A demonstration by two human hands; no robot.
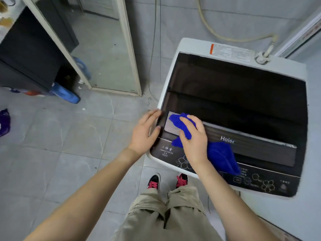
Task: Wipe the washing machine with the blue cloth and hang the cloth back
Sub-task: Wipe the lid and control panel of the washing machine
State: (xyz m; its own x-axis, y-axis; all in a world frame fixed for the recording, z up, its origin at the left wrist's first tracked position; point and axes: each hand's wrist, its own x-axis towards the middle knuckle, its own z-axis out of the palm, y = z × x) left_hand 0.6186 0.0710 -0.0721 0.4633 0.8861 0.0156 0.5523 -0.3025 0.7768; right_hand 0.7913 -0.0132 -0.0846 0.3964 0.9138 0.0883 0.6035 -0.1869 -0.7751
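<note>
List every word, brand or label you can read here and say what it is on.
"Haier": white letters on the washing machine's lid handle strip.
"小神童": control panel, left end; the small lines under it are unreadable.
Orange-edged sticker at the rear: too blurred.
Button labels on the panel: too blurred.

The grey tiled floor [69,153] carries the washing machine [175,54]; left of it lie a blue bottle [65,93] and a purple bag [4,121].
</note>
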